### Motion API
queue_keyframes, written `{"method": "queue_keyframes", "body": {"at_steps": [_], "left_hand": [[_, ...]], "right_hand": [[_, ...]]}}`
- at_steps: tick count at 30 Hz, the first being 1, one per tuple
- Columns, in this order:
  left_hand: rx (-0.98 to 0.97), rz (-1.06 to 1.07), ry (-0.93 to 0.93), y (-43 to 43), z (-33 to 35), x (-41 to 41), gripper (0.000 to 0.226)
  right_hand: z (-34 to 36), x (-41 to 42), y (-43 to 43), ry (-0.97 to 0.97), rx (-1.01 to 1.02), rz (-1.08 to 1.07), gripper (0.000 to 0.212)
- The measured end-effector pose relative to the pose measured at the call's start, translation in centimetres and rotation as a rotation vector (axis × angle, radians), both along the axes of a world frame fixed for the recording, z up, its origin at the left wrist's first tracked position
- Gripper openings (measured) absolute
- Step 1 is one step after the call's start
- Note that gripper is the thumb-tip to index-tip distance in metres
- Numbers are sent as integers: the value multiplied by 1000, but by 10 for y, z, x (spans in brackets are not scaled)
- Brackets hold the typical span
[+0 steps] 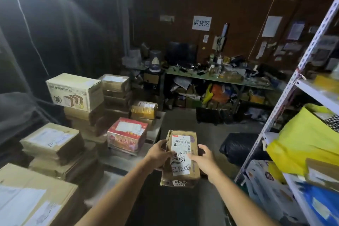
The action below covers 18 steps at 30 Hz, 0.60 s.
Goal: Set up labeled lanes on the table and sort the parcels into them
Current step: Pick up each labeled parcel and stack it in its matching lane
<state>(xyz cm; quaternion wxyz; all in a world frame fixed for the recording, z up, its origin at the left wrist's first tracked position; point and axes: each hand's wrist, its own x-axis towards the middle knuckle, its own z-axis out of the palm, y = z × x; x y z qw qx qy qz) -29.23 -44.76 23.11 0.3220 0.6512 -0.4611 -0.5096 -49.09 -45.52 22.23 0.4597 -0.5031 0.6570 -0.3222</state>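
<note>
1. Large flat carton point(33, 194): nearest, lower left, white label on top.
2. Shelf rack point(286, 97): right side. Holds a yellow bag point(302, 143) and, lower and nearer, a blue bag point(321, 200).
3. Parcel point(194, 139): small worn cardboard box, held in the air over the floor between table and rack, resting on neither. Label faces up, with barcode and handwriting.
4. Left hand point(161, 154): fingers curled round the parcel's left edge, clamped on it.
5. Right hand point(203, 159): gripping the parcel's right side, thumb on the label.
6. Table point(117, 161): low grey surface, left. Stacked cartons run along its left edge. A red box point(126, 134) sits near its right edge, a yellow-taped parcel point(145, 110) toward its far right corner, and a bread-printed carton point(75, 91) tops a far stack. No lane labels can be made out.
7. Black bag point(236, 147): on the floor, beside the rack's foot.
8. Desk point(183, 74): far wall, cluttered, with a monitor point(181, 53) at its left end and a wall sign point(201, 23) above.

Step in hand, as judged: sorting, with one parcel held up for its label to be read.
Next move calls for picking the lane from the label, then carrying the parcel left to a bare strip of the table, which looks tight among the stacks.
</note>
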Motion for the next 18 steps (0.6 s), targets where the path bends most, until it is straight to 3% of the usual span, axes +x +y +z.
{"method": "queue_keyframes", "body": {"at_steps": [12,18], "left_hand": [[-21,191,-66,-218,-7,9,66],[-29,415,-52,-278,12,31,75]], "right_hand": [[0,14,-246,-89,-1,214,70],[22,51,-354,-54,-2,460,63]]}}
